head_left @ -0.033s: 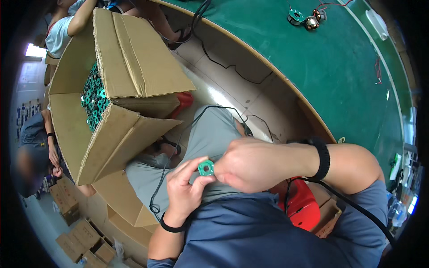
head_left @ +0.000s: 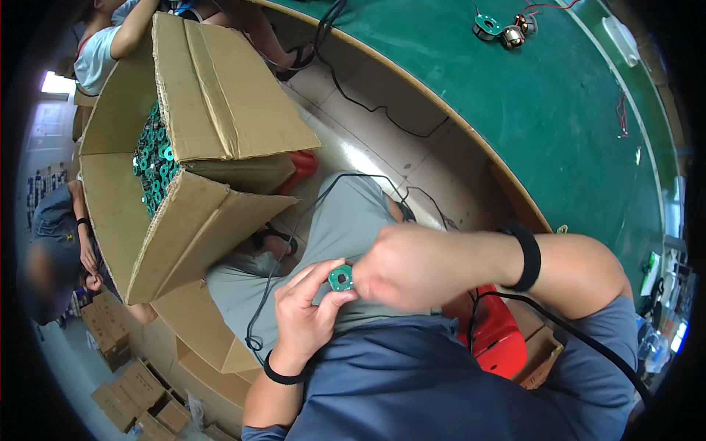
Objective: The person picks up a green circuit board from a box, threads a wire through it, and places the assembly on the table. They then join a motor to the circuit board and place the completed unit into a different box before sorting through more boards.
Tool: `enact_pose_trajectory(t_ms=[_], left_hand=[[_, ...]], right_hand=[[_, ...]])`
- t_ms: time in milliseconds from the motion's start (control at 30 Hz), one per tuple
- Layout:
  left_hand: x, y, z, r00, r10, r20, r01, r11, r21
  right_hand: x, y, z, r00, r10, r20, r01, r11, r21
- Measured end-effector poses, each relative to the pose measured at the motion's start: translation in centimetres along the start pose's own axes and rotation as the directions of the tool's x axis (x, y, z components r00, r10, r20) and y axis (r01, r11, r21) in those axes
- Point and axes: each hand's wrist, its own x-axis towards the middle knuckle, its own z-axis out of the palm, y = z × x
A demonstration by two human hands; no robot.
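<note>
Above my lap, my left hand (head_left: pixel 307 309) pinches a small round green circuit board (head_left: pixel 340 278) with a dark hole in its middle between thumb and fingers. My right hand (head_left: pixel 401 268) is closed against the board's right edge, its fingers curled and slightly blurred. Whatever those fingers hold, if anything, is hidden behind the hand. To the left stands a large cardboard box (head_left: pixel 228 88), its flaps raised, with many similar green ring-shaped parts (head_left: pixel 154 162) inside.
A green-topped table (head_left: pixel 515 110) curves along the right, bearing a few small motors (head_left: pixel 513 37) with red wires. Beside my right hip is a red plastic thing (head_left: pixel 500 345). Black cables cross my legs. Two people sit nearby at the left; cardboard boxes (head_left: pixel 136 389) stand at lower left.
The green board has turned slightly in my left hand, showing its face differently. My right hand has shifted a little and looks more blurred.
</note>
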Motion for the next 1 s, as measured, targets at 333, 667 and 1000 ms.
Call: enact_pose_trajectory(t_ms=[333,667,1000], left_hand=[[-0.5,-1.1,-0.2,0.999,-0.051,0.0,0.05,0.983,-0.176],[-0.5,-2.0,-2.8,0.956,-0.271,0.11,0.232,0.476,-0.848],[2.1,4.6,-12.6,0.994,-0.105,0.017,0.09,0.75,-0.655]], right_hand=[[0.0,0.3,-0.7,0.959,0.28,0.037,-0.25,0.904,-0.347],[-0.6,1.2,-0.9,0.963,0.266,-0.031,-0.249,0.846,-0.471],[-1.6,-0.2,-0.5,0.938,0.269,0.217,-0.17,0.906,-0.386]])
